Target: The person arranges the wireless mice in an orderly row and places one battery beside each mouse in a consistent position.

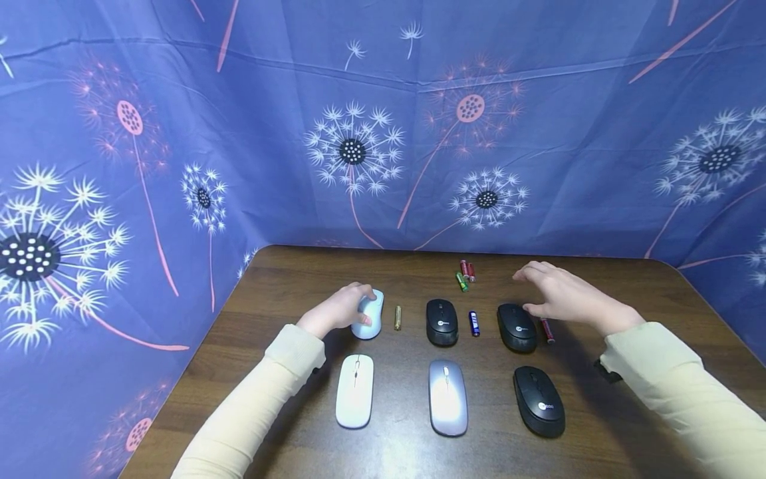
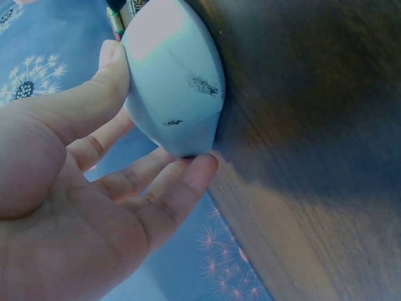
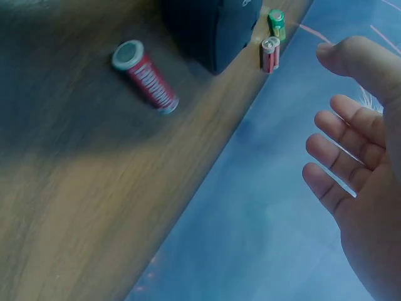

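Observation:
My left hand (image 1: 338, 310) grips a pale blue computer mouse (image 1: 372, 317) at the back left of the table, thumb on one side and fingers on the other. The left wrist view shows dark scuffs on the mouse (image 2: 169, 81). Over the back right, my right hand (image 1: 562, 294) is held above the table with relaxed fingers and nothing in them. Its thumb overlaps the edge of a black mouse (image 1: 516, 330) in the head view. Below that hand lies a red battery (image 1: 547, 331), seen apart from the fingers in the right wrist view.
Between the back-row mice lie a gold battery (image 1: 397, 318), another black mouse (image 1: 441, 322) and a blue battery (image 1: 474, 324). Red batteries (image 1: 464, 269) and a green battery (image 1: 461, 282) sit behind. In front are white (image 1: 355, 391), grey (image 1: 447, 399) and black mice (image 1: 539, 402). A patterned cloth (image 1: 383, 219) hangs behind.

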`<control>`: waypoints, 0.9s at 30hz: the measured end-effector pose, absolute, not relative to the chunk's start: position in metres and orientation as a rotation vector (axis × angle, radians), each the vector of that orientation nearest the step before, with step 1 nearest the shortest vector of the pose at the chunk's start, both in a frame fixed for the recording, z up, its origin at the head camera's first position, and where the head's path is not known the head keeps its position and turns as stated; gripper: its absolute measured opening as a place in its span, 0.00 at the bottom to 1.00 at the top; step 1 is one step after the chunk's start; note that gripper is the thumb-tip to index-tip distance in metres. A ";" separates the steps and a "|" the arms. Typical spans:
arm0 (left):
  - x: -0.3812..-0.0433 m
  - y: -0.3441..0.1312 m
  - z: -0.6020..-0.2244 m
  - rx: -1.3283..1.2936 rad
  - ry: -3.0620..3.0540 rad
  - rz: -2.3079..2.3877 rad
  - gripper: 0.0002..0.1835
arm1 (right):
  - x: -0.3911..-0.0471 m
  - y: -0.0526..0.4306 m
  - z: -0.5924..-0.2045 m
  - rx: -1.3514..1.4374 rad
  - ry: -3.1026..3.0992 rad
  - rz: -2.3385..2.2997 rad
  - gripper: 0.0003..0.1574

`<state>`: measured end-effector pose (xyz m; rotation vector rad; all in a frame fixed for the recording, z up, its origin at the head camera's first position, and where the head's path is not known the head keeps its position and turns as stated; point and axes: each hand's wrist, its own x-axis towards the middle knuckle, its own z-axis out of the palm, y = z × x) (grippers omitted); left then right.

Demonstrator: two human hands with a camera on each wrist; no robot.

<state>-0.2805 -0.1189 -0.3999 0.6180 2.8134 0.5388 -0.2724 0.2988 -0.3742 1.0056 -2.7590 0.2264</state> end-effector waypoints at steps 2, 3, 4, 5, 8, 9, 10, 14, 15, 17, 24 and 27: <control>-0.281 -0.119 -0.400 0.635 2.817 0.530 0.24 | -0.274 0.294 -0.373 1.016 -2.762 0.231 0.30; -0.281 -0.120 -0.401 0.645 2.819 0.528 0.24 | -0.275 0.292 -0.373 1.020 -2.765 0.236 0.30; -0.282 -0.120 -0.401 0.655 2.822 0.522 0.24 | -0.276 0.290 -0.372 1.021 -2.768 0.235 0.29; -0.282 -0.120 -0.401 0.665 2.823 0.521 0.24 | -0.277 0.288 -0.372 1.021 -2.773 0.236 0.29; -0.283 -0.120 -0.402 0.667 2.813 0.516 0.25 | -0.281 0.284 -0.371 1.019 -2.790 0.236 0.28; -0.283 -0.120 -0.401 0.662 2.807 0.519 0.25 | -0.282 0.282 -0.371 1.017 -2.795 0.235 0.28; -0.283 -0.120 -0.401 0.658 2.804 0.521 0.25 | -0.284 0.281 -0.372 1.016 -2.800 0.232 0.27; -0.283 -0.120 -0.400 0.642 2.797 0.519 0.26 | -0.290 0.275 -0.374 1.013 -2.815 0.229 0.27; -0.283 -0.120 -0.400 0.644 2.800 0.518 0.25 | -0.292 0.274 -0.374 1.012 -2.818 0.226 0.26; -0.283 -0.120 -0.400 0.641 2.802 0.512 0.25 | -0.294 0.271 -0.375 1.013 -2.832 0.231 0.27; -0.282 -0.120 -0.402 0.638 2.808 0.524 0.25 | -0.302 0.260 -0.373 1.007 -2.870 0.240 0.28; -0.282 -0.120 -0.402 0.633 2.806 0.527 0.25 | -0.305 0.254 -0.373 1.018 -2.868 0.244 0.29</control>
